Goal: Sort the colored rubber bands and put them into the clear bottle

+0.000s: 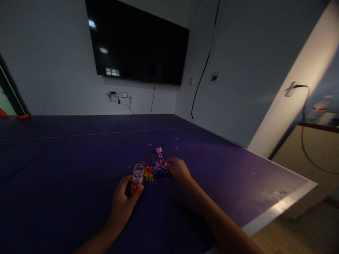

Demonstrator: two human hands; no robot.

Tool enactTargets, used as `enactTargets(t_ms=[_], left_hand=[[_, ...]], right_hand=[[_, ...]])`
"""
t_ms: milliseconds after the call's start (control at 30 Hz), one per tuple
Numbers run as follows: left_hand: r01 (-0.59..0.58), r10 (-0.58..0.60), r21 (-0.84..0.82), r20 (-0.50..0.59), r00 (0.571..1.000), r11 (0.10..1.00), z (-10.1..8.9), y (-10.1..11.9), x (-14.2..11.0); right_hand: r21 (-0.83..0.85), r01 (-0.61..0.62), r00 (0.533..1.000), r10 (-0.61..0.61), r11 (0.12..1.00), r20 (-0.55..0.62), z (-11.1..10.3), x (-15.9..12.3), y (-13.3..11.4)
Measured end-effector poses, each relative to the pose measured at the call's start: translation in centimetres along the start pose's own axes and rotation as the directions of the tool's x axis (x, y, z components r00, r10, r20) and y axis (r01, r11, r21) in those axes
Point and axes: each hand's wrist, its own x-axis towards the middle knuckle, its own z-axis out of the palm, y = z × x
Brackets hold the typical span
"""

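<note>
— Which step is in hand?
— Picking at the loose bands (148,173), it seems; they lie heaped beside the jar (137,180) that the left hand (124,198) grips
— And the right hand (180,170)?
— At their right edge; I can't tell whether it pinches any
— The next move calls for?
— Probably a light pinch, jar steady

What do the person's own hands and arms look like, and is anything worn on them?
The left hand and right hand are ungloved, and the slim forearms show no sleeve, watch or bracelet. The dim light hides finer details.
</note>
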Motion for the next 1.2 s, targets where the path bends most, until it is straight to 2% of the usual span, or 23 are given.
enactTargets(t_ms=[133, 233, 300, 400, 500, 600, 667, 767, 933, 1200], left_hand=[[0.026, -0.026, -0.010, -0.001, 1.000, 1.000, 0.1, -0.2, 0.0], [0.038, -0.037, -0.029, 0.018, 0.999, 0.999, 0.1, -0.4, 0.0], [0.036, -0.034, -0.046, 0.026, 0.999, 0.998, 0.1, -0.5, 0.0], [0.031, -0.029, -0.047, 0.025, 0.999, 0.998, 0.1, -0.6, 0.0], [0.026, -0.025, -0.024, 0.025, 0.999, 0.999, 0.1, -0.6, 0.0], [0.006, -0.006, 0.003, 0.025, 1.000, 1.000, 0.1, -0.6, 0.1], [-0.015, 0.015, 0.029, 0.005, 1.000, 0.999, 0.1, -0.7, 0.1], [-0.056, 0.058, 0.085, -0.026, 0.998, 0.995, 0.1, -0.9, 0.1], [-0.112, 0.119, 0.218, -0.017, 0.993, 0.969, 0.0, -1.5, 0.2], [-0.116, 0.116, 0.323, 0.019, 0.993, 0.939, 0.1, -1.8, 0.4]], right_hand=[[-0.239, -0.167, 0.985, 0.173, 0.957, 0.007, -0.8, -0.1, 1.0], [-0.310, -0.206, 0.970, 0.234, 0.928, 0.058, -0.6, -0.1, 1.0], [-0.238, -0.176, 0.976, 0.201, 0.955, 0.085, 0.0, -0.2, 0.6], [0.016, -0.084, 0.991, 0.082, 0.996, 0.109, 1.2, -0.3, -0.3], [0.181, 0.024, 0.998, -0.032, 0.983, 0.045, 2.0, -0.4, -0.9], [0.097, 0.151, 0.988, -0.149, 0.984, -0.024, 2.1, -0.5, -1.1], [0.003, 0.197, 0.980, -0.196, 0.980, -0.012, 2.1, -0.7, -1.0], [-0.068, 0.207, 0.978, -0.204, 0.976, 0.053, 2.5, -0.8, -0.8], [-0.081, 0.232, 0.966, -0.220, 0.969, 0.134, 3.4, -0.3, -0.5], [-0.077, 0.228, 0.966, -0.216, 0.971, 0.146, 3.8, 0.7, -0.2]])
